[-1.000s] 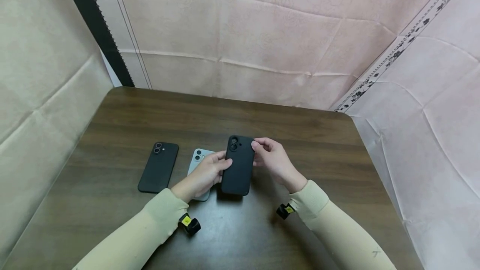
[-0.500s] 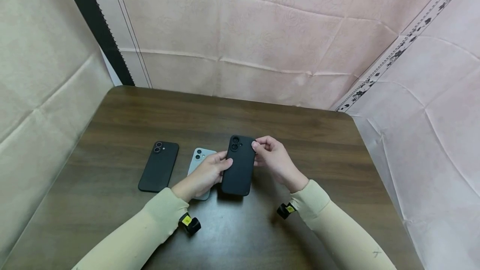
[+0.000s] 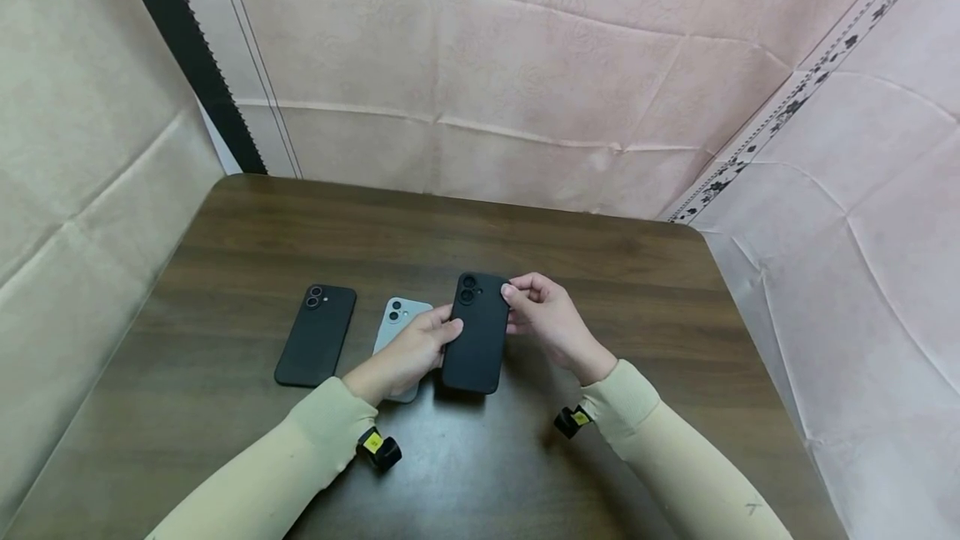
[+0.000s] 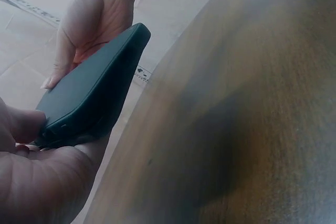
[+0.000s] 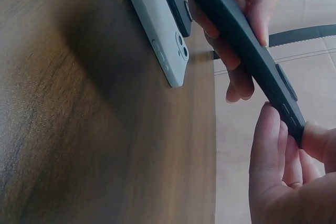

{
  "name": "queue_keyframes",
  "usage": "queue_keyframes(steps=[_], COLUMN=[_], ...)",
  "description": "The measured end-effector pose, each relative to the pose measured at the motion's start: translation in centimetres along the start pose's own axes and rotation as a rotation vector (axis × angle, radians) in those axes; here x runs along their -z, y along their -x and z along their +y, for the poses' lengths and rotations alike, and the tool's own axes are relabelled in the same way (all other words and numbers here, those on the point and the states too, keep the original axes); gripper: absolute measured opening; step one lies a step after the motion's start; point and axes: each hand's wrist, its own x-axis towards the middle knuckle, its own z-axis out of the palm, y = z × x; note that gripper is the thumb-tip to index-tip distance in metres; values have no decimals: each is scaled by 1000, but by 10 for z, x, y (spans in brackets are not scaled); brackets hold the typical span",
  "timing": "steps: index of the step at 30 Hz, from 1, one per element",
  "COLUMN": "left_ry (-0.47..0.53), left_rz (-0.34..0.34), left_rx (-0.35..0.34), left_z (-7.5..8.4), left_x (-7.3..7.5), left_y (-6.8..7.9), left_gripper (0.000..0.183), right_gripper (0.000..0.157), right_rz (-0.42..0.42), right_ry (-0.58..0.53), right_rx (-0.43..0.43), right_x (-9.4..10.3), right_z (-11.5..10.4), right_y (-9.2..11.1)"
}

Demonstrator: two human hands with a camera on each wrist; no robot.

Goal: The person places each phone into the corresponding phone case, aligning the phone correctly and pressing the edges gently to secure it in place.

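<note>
A black phone [image 3: 476, 340] with two dark camera rings is held above the table, its camera side up. My left hand [image 3: 412, 348] grips its left long edge, thumb on the back and fingers beneath. At the upper right corner my right hand [image 3: 547, 319] pinches it between thumb and fingers. The right wrist view shows side buttons and the raised camera bump on this phone [image 5: 252, 51]. Beneath my left hand lies a pale blue phone [image 3: 397, 317], partly hidden by it. Another black phone [image 3: 315, 340] rests farther left, camera side up.
The brown wooden table [image 3: 600, 273] has rounded far corners. Pale creased cloth [image 3: 525, 90] hangs behind it and along both sides. Each wrist wears a small black camera, such as the left wrist camera [image 3: 381, 450].
</note>
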Motion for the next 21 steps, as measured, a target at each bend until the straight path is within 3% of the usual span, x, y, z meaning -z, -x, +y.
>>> queue_keyframes(steps=[12, 21], left_ry=[-32, -125], left_rz=[32, 108], left_rx=[-6, 12], left_z=[-3, 1], left_x=[0, -1], left_y=[-1, 0], left_gripper=[40, 49], right_gripper=[31, 31], right_rz=[-3, 25], right_ry=[72, 79], right_rx=[-12, -1], right_x=[-4, -6], right_z=[-2, -3], right_y=[0, -2])
